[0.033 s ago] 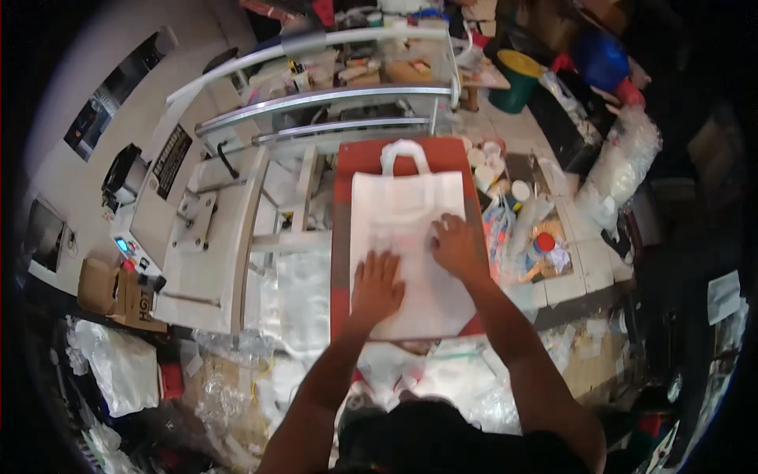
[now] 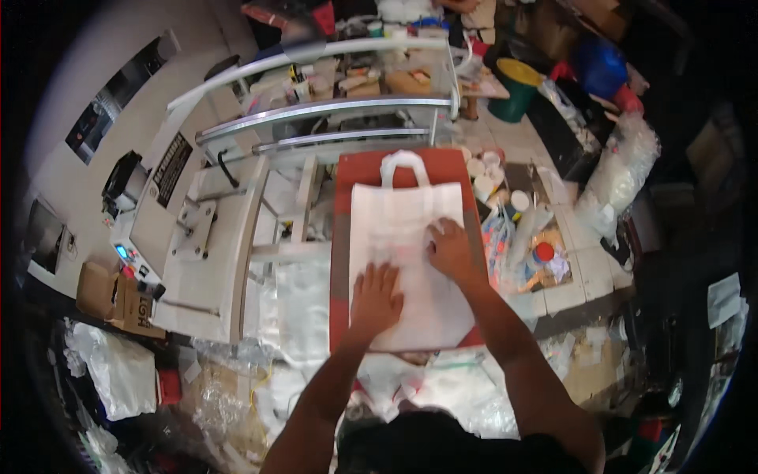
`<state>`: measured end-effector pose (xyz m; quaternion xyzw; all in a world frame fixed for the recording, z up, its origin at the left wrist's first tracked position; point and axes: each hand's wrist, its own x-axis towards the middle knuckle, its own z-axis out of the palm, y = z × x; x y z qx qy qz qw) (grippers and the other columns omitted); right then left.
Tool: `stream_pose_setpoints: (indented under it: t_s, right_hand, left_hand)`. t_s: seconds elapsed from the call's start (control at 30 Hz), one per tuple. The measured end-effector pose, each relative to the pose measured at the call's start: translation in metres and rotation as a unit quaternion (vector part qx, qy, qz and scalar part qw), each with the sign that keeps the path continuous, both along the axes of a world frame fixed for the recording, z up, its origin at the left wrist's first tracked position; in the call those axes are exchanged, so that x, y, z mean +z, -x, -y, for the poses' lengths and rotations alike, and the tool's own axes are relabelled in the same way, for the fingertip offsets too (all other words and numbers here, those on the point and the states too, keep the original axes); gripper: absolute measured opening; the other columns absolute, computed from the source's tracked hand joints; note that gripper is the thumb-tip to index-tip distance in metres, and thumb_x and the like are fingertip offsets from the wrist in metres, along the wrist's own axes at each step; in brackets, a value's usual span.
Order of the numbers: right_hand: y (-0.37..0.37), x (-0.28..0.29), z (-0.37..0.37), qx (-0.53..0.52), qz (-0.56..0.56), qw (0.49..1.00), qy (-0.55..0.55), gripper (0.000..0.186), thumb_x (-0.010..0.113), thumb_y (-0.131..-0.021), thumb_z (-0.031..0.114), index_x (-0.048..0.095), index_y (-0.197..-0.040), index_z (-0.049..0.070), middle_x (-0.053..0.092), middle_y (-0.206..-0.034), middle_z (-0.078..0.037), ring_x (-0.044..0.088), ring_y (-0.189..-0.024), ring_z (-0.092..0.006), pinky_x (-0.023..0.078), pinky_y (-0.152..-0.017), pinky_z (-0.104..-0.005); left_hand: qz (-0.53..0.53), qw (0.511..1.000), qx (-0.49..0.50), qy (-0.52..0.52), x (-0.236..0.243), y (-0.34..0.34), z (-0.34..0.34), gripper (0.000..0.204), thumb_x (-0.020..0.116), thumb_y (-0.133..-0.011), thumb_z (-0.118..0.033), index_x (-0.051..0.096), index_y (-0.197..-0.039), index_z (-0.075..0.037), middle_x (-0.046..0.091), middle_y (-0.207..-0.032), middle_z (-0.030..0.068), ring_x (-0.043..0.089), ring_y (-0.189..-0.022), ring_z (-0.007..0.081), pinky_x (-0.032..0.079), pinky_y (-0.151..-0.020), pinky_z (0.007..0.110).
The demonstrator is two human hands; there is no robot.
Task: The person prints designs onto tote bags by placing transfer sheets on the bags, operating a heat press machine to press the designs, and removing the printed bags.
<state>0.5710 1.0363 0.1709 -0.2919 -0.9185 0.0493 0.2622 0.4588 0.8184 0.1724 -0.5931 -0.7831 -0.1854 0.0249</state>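
A white bag [image 2: 410,316] with a loop handle [image 2: 404,163] at its far end lies flat on a red board [image 2: 446,162] in front of me. Faint reddish marks show on the bag's middle. My left hand [image 2: 377,299] rests palm down on the bag's left half, fingers spread. On its right half, a little farther from me, lies my right hand [image 2: 450,251], its fingers apart and slightly bent. Neither hand holds anything that I can see.
To the left stands a pale machine [image 2: 213,261] with a small lit display. Metal rails [image 2: 339,107] cross beyond the board. Jars, plastic bags and a red-capped container [image 2: 543,251] sit at the right. A green bin [image 2: 509,99] stands farther back. Clear plastic litters the floor.
The whole view has tilted slightly, so the board and bag sit lower in the picture. Both hands stay on the bag, with the right one shifted a little to the left.
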Motion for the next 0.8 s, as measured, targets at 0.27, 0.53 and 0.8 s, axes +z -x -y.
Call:
stream_pose_setpoints:
  t_s: [0.27,0.53,0.8]
  right_hand:
    - [0.103,-0.014,-0.085,0.045,0.097,0.992,0.073,0.047,0.064,-0.080,0.028,0.056,-0.115,-0.003,0.050,-0.125,-0.026,0.045,-0.118,-0.0418,0.036,-0.103,-0.0473]
    - [0.133,-0.007,-0.118,-0.040,0.000,0.990,0.135,0.054,0.074,-0.076,0.032,0.053,-0.112,-0.002,0.051,-0.119,-0.024,0.051,-0.111,-0.0407,0.045,-0.094,-0.0481]
    - [0.130,0.016,-0.083,-0.046,-0.027,0.992,0.117,0.058,0.069,-0.080,0.041,0.056,-0.114,-0.004,0.053,-0.122,-0.022,0.050,-0.115,-0.0382,0.044,-0.093,-0.0502]
  left_hand:
    - [0.003,1.000,0.011,-0.011,0.009,0.000,-0.001,0.057,0.055,-0.085,-0.034,0.045,-0.138,-0.013,0.042,-0.143,0.0128,0.035,-0.135,0.0396,0.027,-0.109,0.055]
    - [0.006,1.000,0.021,0.014,0.011,0.002,-0.006,0.058,0.055,-0.085,-0.035,0.046,-0.138,-0.013,0.041,-0.145,0.0106,0.035,-0.135,0.0386,0.030,-0.108,0.055]
    - [0.025,0.999,0.028,0.003,0.010,0.006,-0.003,0.059,0.056,-0.083,-0.035,0.046,-0.138,-0.014,0.042,-0.144,0.0105,0.035,-0.135,0.0379,0.029,-0.108,0.055]
